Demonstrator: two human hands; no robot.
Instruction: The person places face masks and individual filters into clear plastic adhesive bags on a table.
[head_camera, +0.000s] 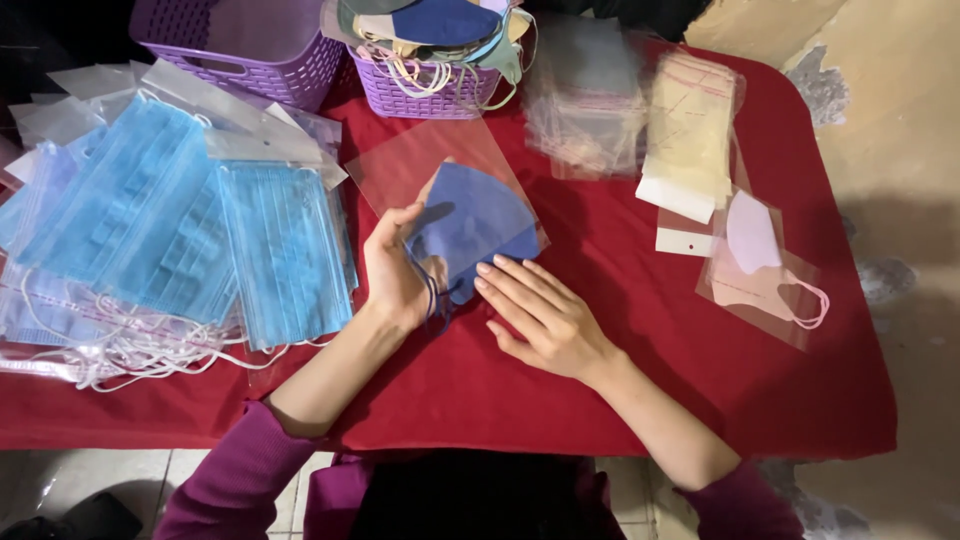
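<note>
Blue mask (470, 222) in left-hand grip (395, 268)

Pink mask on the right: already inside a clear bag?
Yes, the pink mask lies inside a clear bag on the red table, away from both hands.

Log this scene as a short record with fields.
surface: red table
left hand: grips dark blue mask at its edge
right hand: flat, fingertips on the mask
under mask: clear bag
left side: pile of bagged light blue masks
back: two purple baskets, one holding mixed masks
right side: bagged pink mask, clear bag stacks
</note>
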